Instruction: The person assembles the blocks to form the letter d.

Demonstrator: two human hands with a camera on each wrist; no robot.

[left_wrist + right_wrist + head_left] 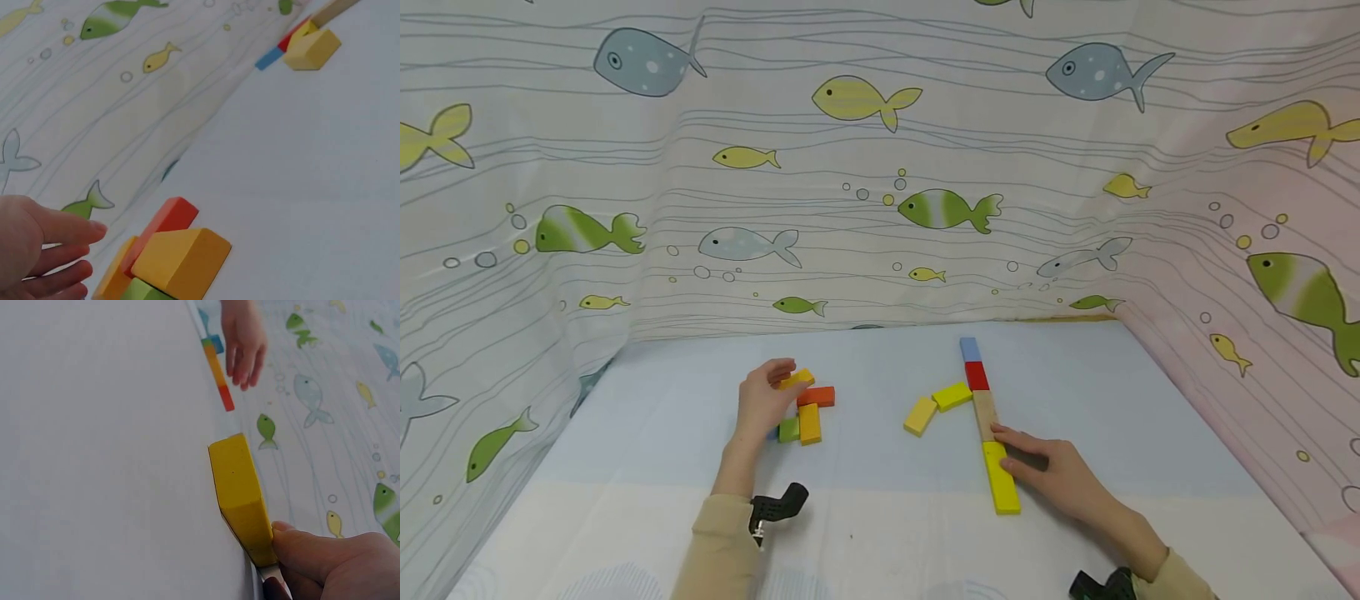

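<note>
My left hand (762, 402) is beside a small cluster of blocks on the left, with its fingers extended near an orange-yellow block (800, 378). In the left wrist view, a gap shows between those fingers (65, 226) and the blocks. The cluster also has a red-orange block (817, 397), another orange-yellow block (809, 425) and a green block (788, 431). On the right, my right hand (1067, 479) touches a straight row of blocks. Its thumb lies against the long yellow block (1002, 479), and a fingertip meets the plain wooden block (985, 415).
Beyond the wooden block, the row continues with a red block (977, 376) and a blue block (970, 349). Two yellow blocks (952, 397) branch off leftward from the row. A fish-patterned curtain (850, 242) surrounds the white table (880, 467).
</note>
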